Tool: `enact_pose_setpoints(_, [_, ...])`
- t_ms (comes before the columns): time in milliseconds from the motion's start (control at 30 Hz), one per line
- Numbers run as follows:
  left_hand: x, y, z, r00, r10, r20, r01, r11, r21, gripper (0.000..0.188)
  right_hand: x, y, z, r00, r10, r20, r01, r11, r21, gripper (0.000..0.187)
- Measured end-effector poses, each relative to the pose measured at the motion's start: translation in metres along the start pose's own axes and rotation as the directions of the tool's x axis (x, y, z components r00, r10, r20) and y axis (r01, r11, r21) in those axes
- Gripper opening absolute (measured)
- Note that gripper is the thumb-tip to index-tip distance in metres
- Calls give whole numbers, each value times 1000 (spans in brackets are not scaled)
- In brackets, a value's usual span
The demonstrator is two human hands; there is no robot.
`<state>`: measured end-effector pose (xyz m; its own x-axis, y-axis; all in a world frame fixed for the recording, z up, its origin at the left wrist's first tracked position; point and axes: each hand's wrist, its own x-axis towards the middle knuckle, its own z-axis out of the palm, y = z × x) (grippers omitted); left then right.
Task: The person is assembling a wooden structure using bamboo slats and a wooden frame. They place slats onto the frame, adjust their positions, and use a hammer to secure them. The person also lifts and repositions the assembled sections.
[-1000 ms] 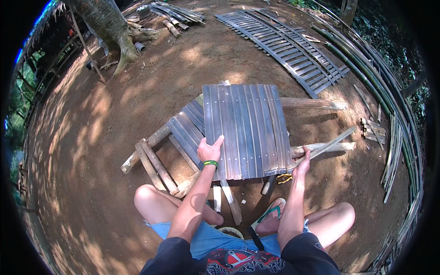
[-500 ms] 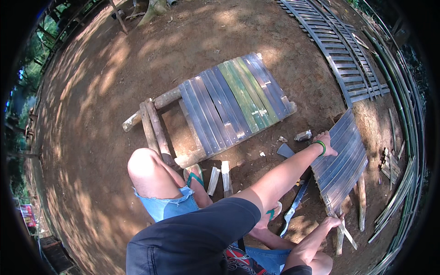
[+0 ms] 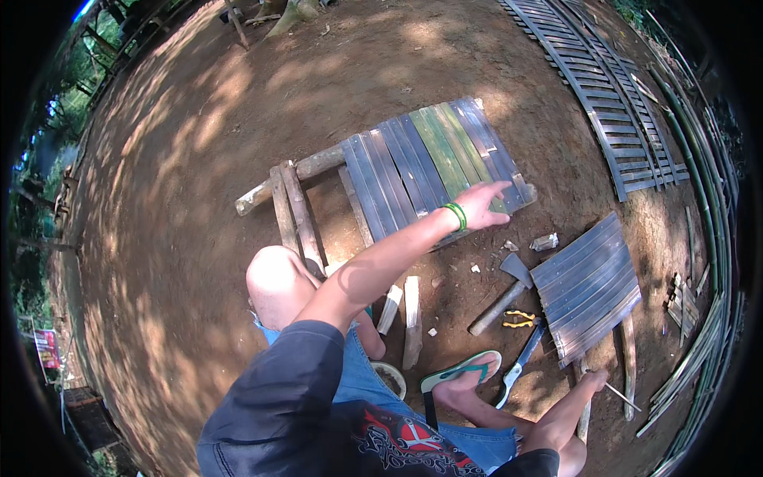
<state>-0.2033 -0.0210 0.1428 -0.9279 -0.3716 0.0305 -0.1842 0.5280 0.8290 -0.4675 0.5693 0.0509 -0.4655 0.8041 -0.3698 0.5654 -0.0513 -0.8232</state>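
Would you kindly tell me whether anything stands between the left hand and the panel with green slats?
Nothing visible does: the left hand appears over the near edge of the panel with green slats, though contact is unclear.

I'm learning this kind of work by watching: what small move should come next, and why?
Probably bring the thin strip toward the partly green slatted top: the right hand holds the strip off to the side, while the left hand, fingers spread and holding nothing, is over that top's near edge.
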Motion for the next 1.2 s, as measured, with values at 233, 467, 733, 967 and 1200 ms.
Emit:
enact_pose_setpoints(233, [-96,-99,-180,772,-404,-491,360,914,-185,69,-278,-3,24,576,-706,412,733,669,122,59])
enact_pose_setpoints(467, [-161,-125,-122,719,-634,-284,263,626,-734,56,-492,159,39,-182,-500,847,720,519,461,43])
enact_pose_setpoints(733, [-206,-163,-88,643,-705,-299,132,487,-864,55,-611,251,21,-507,-321,800,723,347,598,48])
enact_pose_setpoints(967, [-206,-221,-69,567,-773,-284,115,416,-902,36,-614,272,19,-559,-253,790,701,364,613,56])
enact_pose_setpoints(1200, [-206,-255,-60,522,-810,-266,50,341,-939,41,-598,285,12,-575,-277,770,726,261,636,56])
